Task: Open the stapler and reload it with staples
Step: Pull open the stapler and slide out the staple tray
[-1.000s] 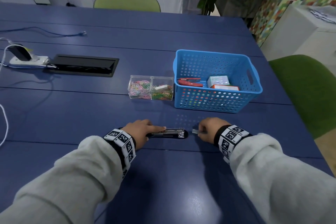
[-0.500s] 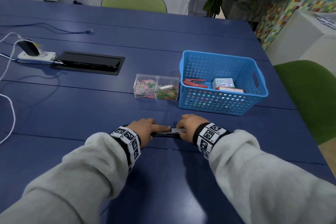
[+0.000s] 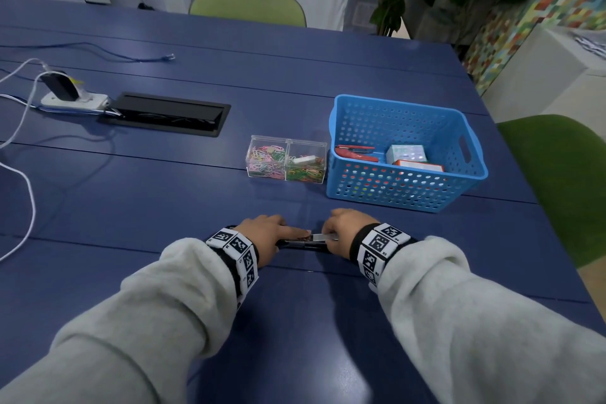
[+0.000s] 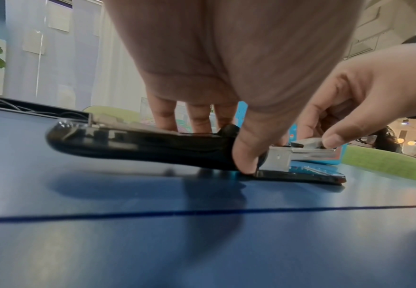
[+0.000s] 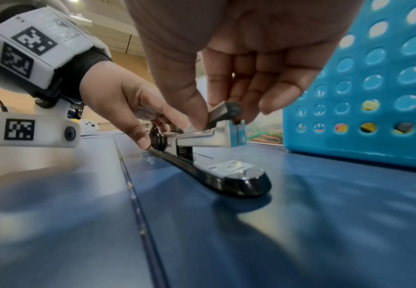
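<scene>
While the stapler (image 3: 303,242) lies flung open on the blue table (image 3: 295,321) just in front of the basket (image 3: 403,197), a strip of staples (image 5: 222,113) is being set into its metal channel.

The black stapler is pinned at its hinge by the left hand (image 3: 267,234), thumb and fingers clamped on either side; the grey strip is pinched by the right hand (image 3: 342,229). Next, the strip likely needs to be lined up, slid fully in, and the top closed.

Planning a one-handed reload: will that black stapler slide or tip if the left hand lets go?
Likely to slide: the stapler has a glossy base on the smooth blue table. Tipping seems unlikely, since it lies long, low and flat. The left hand pinning it hints it shifts under the right hand.
</scene>
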A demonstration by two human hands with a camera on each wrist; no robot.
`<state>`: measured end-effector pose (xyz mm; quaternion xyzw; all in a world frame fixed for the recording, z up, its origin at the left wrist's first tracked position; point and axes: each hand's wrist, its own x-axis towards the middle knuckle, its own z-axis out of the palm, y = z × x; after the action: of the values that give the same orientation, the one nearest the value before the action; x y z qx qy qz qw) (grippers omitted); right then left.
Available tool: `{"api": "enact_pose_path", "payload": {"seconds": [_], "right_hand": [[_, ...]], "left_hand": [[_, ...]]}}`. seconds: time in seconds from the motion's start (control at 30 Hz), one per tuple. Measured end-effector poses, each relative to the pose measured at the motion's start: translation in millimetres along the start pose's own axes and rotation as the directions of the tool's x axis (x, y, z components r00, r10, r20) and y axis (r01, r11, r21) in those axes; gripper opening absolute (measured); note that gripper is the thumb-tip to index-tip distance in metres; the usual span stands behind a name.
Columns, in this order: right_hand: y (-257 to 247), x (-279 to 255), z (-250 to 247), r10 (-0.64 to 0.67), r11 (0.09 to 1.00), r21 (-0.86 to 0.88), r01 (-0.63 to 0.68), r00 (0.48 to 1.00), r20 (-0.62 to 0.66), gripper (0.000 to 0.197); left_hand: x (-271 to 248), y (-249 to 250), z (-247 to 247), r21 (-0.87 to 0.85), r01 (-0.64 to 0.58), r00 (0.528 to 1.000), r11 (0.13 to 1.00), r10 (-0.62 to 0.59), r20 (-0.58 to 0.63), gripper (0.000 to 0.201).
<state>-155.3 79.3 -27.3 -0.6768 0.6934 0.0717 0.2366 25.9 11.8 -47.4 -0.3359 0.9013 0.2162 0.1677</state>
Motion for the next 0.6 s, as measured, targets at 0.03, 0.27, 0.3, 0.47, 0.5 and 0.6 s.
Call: {"api": "enact_pose_path", "payload": {"seconds": [0.03, 0.27, 0.3, 0.47, 0.5, 0.6], "right_hand": [[-1, 0, 0, -0.002, 1.000, -0.014, 0.002, 1.000, 0.005, 0.024], [-6, 7, -1, -0.009, 0.998, -0.069, 0.013, 0.999, 0.051, 0.026], [-5, 8, -1, -0.003, 0.998, -0.069, 0.008, 0.998, 0.064, 0.027], [9, 5, 4, 0.060, 0.998, -0.024, -0.058, 0.994, 0.095, 0.031], [13, 3, 6, 0.078, 0.997, 0.000, -0.079, 0.993, 0.091, 0.032], [23, -1, 10, 0.141, 0.981, 0.124, -0.148, 0.988, 0.062, 0.031]], "left_hand": [[0, 0, 0, 0.001, -0.002, 1.000, 1.000, 0.003, -0.004, 0.065], [4, -5, 4, -0.041, -0.007, 1.000, 0.999, 0.007, 0.003, 0.065], [4, -6, 4, -0.072, 0.004, 1.000, 0.997, -0.004, -0.002, 0.065], [1, -21, 4, -0.223, 0.131, 0.986, 0.966, -0.151, -0.074, 0.061], [-1, -26, 5, -0.228, 0.161, 0.980, 0.960, -0.184, -0.082, 0.058], [-8, -38, 5, -0.205, 0.222, 0.965, 0.953, -0.245, -0.097, 0.045]]}}
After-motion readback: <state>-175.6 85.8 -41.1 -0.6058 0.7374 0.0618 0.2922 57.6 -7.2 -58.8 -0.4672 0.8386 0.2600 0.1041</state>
